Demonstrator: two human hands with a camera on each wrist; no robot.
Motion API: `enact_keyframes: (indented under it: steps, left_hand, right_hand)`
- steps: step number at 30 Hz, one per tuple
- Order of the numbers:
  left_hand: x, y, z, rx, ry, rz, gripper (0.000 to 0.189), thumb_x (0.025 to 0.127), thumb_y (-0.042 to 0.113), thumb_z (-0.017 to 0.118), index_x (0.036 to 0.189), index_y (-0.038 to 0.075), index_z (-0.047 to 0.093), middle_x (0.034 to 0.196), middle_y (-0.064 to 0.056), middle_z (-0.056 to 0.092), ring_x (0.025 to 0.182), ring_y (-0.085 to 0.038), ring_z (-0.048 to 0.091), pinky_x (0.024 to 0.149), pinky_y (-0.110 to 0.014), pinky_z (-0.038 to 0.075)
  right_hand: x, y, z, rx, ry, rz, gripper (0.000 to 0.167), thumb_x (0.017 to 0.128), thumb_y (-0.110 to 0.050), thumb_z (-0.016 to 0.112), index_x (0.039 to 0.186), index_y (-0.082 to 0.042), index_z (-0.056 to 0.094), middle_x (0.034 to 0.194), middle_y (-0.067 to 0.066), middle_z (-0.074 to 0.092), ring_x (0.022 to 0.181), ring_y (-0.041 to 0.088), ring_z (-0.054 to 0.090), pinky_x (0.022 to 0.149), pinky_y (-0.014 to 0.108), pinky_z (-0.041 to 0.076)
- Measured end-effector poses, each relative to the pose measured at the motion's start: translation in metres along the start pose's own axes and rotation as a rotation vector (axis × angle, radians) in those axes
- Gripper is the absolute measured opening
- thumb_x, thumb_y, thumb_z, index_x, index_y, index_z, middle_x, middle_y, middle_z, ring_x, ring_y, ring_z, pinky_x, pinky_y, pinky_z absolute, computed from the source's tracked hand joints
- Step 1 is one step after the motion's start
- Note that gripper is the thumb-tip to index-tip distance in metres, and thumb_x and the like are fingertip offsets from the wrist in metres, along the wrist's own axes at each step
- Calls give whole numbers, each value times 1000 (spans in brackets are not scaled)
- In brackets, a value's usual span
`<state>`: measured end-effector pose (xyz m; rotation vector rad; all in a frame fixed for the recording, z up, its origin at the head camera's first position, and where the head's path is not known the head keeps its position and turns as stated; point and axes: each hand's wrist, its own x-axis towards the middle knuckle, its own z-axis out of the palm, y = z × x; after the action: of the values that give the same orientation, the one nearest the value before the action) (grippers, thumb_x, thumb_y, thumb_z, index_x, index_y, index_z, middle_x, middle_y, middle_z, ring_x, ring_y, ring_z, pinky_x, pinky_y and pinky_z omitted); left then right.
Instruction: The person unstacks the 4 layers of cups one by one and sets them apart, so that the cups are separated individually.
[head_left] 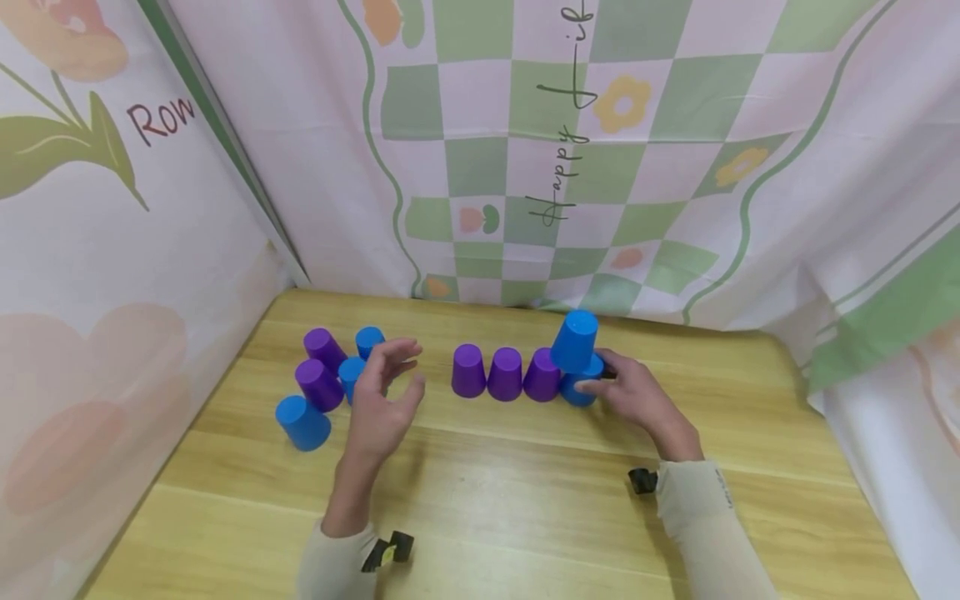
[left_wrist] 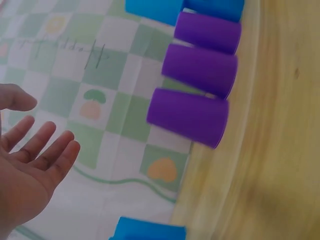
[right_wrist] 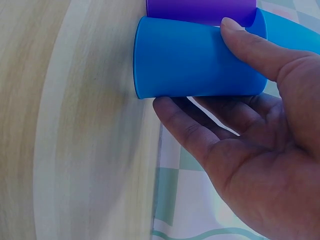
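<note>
Upside-down in a row on the table stand a left purple cup (head_left: 468,372), a middle purple cup (head_left: 505,375) and a right purple cup (head_left: 542,376). At the row's right end is a lower blue cup (right_wrist: 195,60), and my right hand (head_left: 637,396) grips it between thumb and fingers. Another blue cup (head_left: 576,342) sits upside-down on top, over the right purple cup and the lower blue one. My left hand (head_left: 386,400) hovers empty left of the row, fingers loosely bent, overlapping part of the left-hand cup group in the head view.
At the left stand more upside-down cups: a near blue cup (head_left: 303,422), two purple cups (head_left: 318,385), and two blue cups (head_left: 369,341) partly behind my left hand. A patterned curtain (head_left: 547,167) hangs along the table's back edge, with another white cloth (head_left: 112,292) at the left.
</note>
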<state>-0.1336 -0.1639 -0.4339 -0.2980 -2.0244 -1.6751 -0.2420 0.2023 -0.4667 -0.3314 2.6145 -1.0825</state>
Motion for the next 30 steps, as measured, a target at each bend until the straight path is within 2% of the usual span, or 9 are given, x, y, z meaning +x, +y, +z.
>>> enact_keyframes:
  steps: [3, 8, 15, 17, 23, 30]
  left_hand:
    - [0, -3, 10, -12, -20, -12, 43, 93, -12, 67, 133, -3, 58, 130, -15, 67, 126, -32, 64, 108, -48, 55]
    - [2, -6, 27, -16, -56, -26, 44, 93, -10, 70, 134, -3, 59, 132, -14, 66, 127, -31, 64, 109, -47, 55]
    - [11, -9, 50, -27, -121, -2, 44, 93, -5, 72, 135, -1, 59, 133, -22, 64, 126, -48, 60, 109, -59, 52]
    - [12, -9, 56, -15, -135, -8, 45, 93, -4, 73, 135, 0, 59, 133, -20, 65, 125, -47, 61, 109, -59, 51]
    - [15, -9, 75, 3, -163, -51, 48, 92, 1, 75, 138, 4, 58, 137, -12, 64, 129, -32, 61, 113, -51, 51]
    - [20, -14, 93, -21, -190, -11, 58, 90, -3, 77, 142, 2, 53, 142, -15, 58, 138, -33, 53, 116, -52, 47]
  right_hand:
    - [0, 0, 0, 3, 1, -2, 64, 103, -39, 68, 154, -6, 49, 147, 25, 59, 130, 46, 58, 104, 64, 52]
    - [0, 1, 0, 4, 2, -2, 62, 103, -39, 68, 152, -6, 50, 146, 25, 59, 129, 46, 58, 103, 63, 53]
    - [-1, 1, 0, 4, 2, 0, 59, 103, -39, 68, 151, -8, 51, 145, 24, 60, 129, 45, 58, 104, 64, 52]
    - [-1, 1, 0, 6, 3, -2, 57, 103, -38, 68, 149, -8, 52, 144, 23, 61, 129, 45, 58, 104, 63, 52]
    - [0, 0, 0, 13, 0, -8, 55, 103, -35, 68, 149, -8, 53, 144, 23, 61, 130, 45, 58, 105, 64, 52]
    - [0, 0, -1, 7, 7, -22, 55, 103, -36, 68, 148, -9, 54, 144, 22, 62, 132, 46, 57, 107, 66, 50]
